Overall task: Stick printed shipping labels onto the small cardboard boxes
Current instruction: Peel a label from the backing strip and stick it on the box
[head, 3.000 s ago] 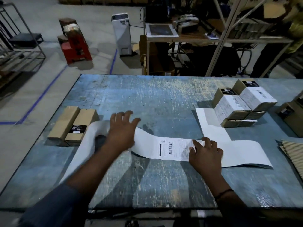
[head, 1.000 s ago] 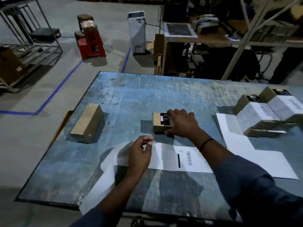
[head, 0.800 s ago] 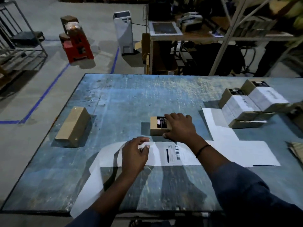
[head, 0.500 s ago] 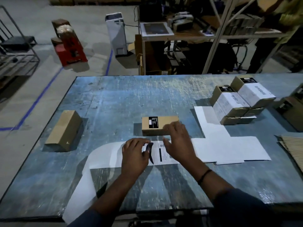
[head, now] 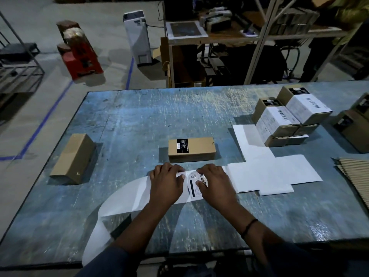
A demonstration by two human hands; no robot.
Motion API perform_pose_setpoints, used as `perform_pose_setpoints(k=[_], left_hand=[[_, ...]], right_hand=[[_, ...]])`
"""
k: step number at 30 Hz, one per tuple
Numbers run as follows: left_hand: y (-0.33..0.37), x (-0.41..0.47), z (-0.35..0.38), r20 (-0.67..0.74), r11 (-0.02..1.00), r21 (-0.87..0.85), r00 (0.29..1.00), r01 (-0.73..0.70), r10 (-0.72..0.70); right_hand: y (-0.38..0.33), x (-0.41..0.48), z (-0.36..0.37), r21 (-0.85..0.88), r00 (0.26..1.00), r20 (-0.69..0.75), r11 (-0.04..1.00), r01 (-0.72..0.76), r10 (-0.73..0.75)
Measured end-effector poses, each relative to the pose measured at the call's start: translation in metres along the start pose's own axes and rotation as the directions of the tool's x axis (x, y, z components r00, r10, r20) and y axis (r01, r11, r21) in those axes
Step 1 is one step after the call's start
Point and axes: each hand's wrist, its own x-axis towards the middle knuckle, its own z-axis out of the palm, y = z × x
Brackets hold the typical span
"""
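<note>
A small brown cardboard box (head: 191, 149) with a black sticker lies in the middle of the blue table (head: 139, 116). Just in front of it runs a long white label strip (head: 127, 194). A printed shipping label (head: 194, 185) with a barcode shows on the strip between my hands. My left hand (head: 166, 183) holds the strip at the label's left edge, fingers curled over it. My right hand (head: 215, 183) pinches the label's right side, covering part of the barcode. Neither hand touches the box.
A plain brown box (head: 73, 155) lies near the table's left edge. Several labelled boxes (head: 289, 116) are stacked at the right, with more brown boxes (head: 355, 128) beyond. Empty white liner (head: 269, 172) spreads right. Corrugated sheets (head: 357, 176) lie at the right edge.
My right hand has let go of the box, which now lies centred, and come down onto the label. My left hand has stayed on the strip.
</note>
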Motion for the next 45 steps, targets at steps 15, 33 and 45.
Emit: perform_pose_setpoints(k=[15, 33, 45], left_hand=[[0.003, 0.006, -0.039, 0.290, 0.706, -0.684, 0.957, 0.184, 0.031], [0.012, -0.018, -0.052, 0.077, 0.719, -0.695, 0.996, 0.016, 0.052], [0.012, -0.022, -0.051, 0.127, 0.717, -0.697, 0.986, 0.011, 0.108]], right_hand=[[-0.028, -0.003, -0.018, 0.527, 0.970, 0.018, 0.822, -0.215, 0.242], [-0.042, -0.012, -0.036, 0.599, 0.965, 0.059, 0.765, -0.239, 0.255], [-0.049, -0.015, -0.038, 0.618, 0.959, 0.064, 0.744, -0.254, 0.275]])
